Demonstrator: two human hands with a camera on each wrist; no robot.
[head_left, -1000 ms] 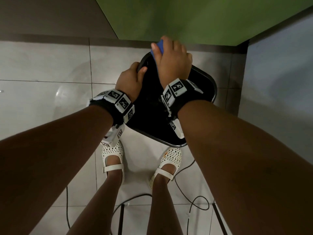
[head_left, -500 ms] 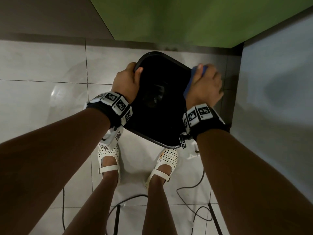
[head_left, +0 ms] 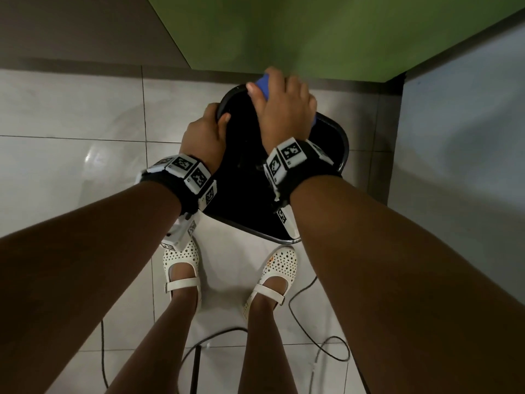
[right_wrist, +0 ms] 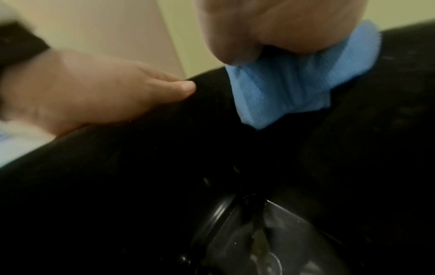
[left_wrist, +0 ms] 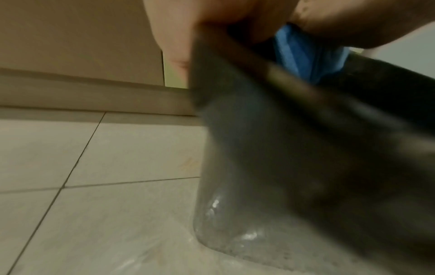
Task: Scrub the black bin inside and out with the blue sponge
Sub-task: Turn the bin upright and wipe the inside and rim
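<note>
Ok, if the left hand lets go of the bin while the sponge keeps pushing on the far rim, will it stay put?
Probably not. The black bin looks like thin, light plastic, tall on a narrower base, so it may tip. The tile beneath looks wet and glossy, so it could also slide. The left hand gripping the rim steadies it while the right hand presses the blue sponge.

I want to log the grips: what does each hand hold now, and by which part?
The left hand grips the black bin by its rim at the far left corner. The right hand holds the blue sponge by its upper part, against the bin's far rim.
</note>
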